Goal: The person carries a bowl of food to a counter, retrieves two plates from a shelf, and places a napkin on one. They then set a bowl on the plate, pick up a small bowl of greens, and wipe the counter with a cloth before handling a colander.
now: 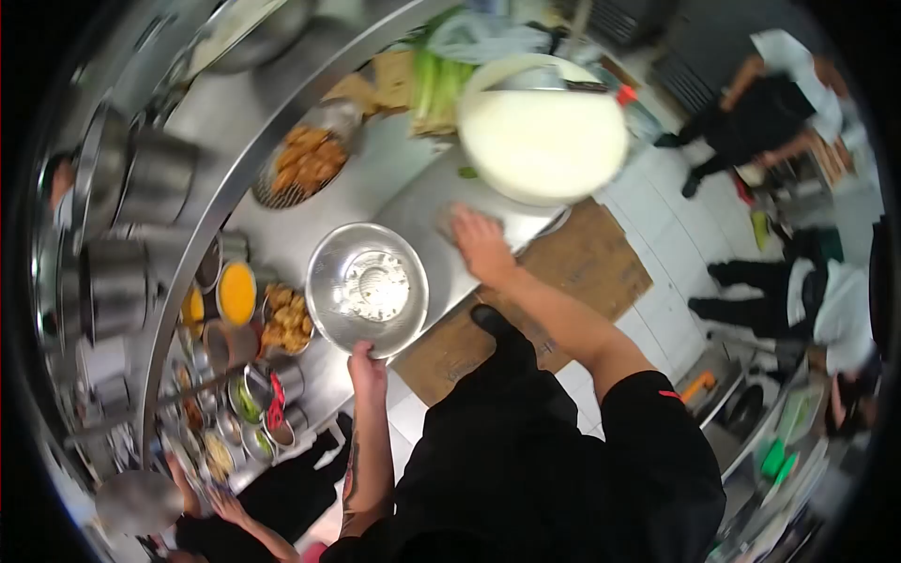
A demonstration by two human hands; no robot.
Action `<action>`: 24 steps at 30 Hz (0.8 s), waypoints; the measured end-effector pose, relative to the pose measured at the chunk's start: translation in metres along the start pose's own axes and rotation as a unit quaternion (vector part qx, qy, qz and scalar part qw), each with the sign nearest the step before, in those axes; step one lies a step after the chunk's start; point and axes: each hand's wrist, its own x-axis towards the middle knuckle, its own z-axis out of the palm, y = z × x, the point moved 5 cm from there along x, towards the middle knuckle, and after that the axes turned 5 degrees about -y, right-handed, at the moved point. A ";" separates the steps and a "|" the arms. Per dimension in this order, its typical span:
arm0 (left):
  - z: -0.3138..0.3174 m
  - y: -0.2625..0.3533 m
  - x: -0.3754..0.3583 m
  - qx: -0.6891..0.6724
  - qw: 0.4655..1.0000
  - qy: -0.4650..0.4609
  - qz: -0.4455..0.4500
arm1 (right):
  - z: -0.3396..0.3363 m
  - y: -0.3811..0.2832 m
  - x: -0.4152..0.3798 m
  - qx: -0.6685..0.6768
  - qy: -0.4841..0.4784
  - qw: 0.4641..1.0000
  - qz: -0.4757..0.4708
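My left hand (366, 364) grips the near rim of a shiny steel bowl (368, 286), which sits at the edge of the steel counter (413, 202). The bowl looks empty, with only a wet sheen inside. My right hand (481, 242) lies palm down on a grey cloth (449, 221) on the counter, just right of the bowl. Beyond that hand is a large round white board or lid (542, 139), blurred.
A wire basket of fried pieces (305, 161), green stalks (436, 80), tubs of orange sauce (236, 292) and several small steel containers (246, 405) line the counter. Big pots (122, 197) stand at left. Cardboard (587, 263) covers the floor. Other people stand at right (779, 103); a co-worker's hands (223, 507) are lower left.
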 end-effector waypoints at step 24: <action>0.025 -0.019 -0.064 0.400 0.880 -0.076 0.246 | -0.043 -0.038 -0.045 0.067 0.007 0.997 0.046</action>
